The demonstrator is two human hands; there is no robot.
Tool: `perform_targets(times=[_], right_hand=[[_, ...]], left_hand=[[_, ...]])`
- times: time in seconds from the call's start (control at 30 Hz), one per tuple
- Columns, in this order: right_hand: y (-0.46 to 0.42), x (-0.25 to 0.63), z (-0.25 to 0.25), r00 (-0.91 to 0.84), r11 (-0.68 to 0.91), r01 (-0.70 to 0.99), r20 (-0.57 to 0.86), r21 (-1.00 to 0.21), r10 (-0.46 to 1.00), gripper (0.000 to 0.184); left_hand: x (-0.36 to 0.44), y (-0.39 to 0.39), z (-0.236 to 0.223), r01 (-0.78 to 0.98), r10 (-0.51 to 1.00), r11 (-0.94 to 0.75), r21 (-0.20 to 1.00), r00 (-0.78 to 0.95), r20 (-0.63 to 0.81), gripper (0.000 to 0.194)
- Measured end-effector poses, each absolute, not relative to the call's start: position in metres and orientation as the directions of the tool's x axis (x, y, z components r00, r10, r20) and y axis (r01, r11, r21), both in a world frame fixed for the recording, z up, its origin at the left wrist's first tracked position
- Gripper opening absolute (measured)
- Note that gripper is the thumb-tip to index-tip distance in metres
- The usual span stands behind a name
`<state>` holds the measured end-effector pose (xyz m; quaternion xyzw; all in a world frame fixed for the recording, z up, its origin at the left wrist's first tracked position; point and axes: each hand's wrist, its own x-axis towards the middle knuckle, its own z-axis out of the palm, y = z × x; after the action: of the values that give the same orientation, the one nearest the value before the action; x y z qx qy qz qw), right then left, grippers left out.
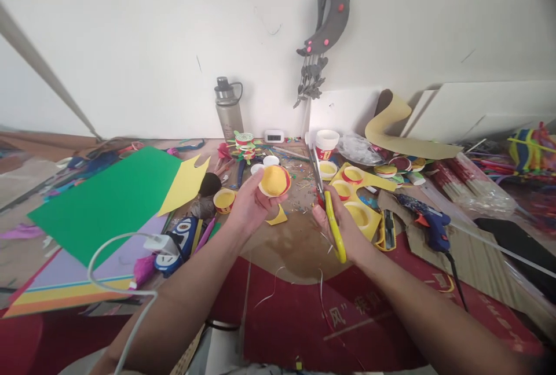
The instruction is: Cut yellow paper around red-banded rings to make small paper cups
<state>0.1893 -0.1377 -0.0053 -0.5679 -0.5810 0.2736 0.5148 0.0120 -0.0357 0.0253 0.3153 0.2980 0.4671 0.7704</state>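
Note:
My left hand (pixel 249 204) is closed around a small paper cup (pixel 274 181) with a yellow inside and a red rim, held up over the table with its mouth tilted toward me. My right hand (pixel 343 227) grips a pair of yellow-handled scissors (pixel 332 219) whose blades point away from me toward the back of the table. The two hands are a short gap apart. A yellow paper offcut (pixel 278 217) lies on the table just under the cup.
Green (pixel 108 198) and yellow (pixel 185 184) foam sheets lie at left beside a white cable (pixel 117 282). Several yellow-lined cups (pixel 351 177), a blue glue gun (pixel 428 221) and a utility knife (pixel 388 229) crowd the right. A water bottle (pixel 228 107) stands by the wall.

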Motion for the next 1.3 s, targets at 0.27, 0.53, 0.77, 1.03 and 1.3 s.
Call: perform_targets(times=[0.27, 0.53, 0.77, 1.03, 1.3], right_hand=[[-0.145, 0.193, 0.003, 0.027, 0.156, 0.394, 0.181, -0.906, 0.983, 0.044], [-0.145, 0.191, 0.0, -0.002, 0.175, 0.396, 0.19, -0.902, 0.982, 0.048], [-0.142, 0.189, -0.003, 0.014, 0.183, 0.388, 0.205, -0.903, 0.979, 0.045], [-0.14, 0.19, -0.003, 0.03, 0.237, 0.471, 0.284, -0.849, 0.958, 0.045], [-0.138, 0.191, -0.004, 0.042, 0.255, 0.455, 0.307, -0.853, 0.951, 0.046]], left_hand=[[0.014, -0.037, 0.026, -0.574, 0.922, 0.32, 0.754, 0.373, -0.107, 0.025], [0.013, -0.036, 0.02, -0.572, 0.932, 0.209, 0.793, 0.361, 0.015, 0.029], [0.014, -0.037, 0.021, -0.566, 0.93, 0.171, 0.806, 0.362, 0.057, 0.029], [0.02, -0.04, 0.016, -0.604, 0.938, 0.222, 0.765, 0.346, 0.001, 0.025], [0.022, -0.042, 0.015, -0.633, 0.934, 0.252, 0.732, 0.358, -0.012, 0.017]])
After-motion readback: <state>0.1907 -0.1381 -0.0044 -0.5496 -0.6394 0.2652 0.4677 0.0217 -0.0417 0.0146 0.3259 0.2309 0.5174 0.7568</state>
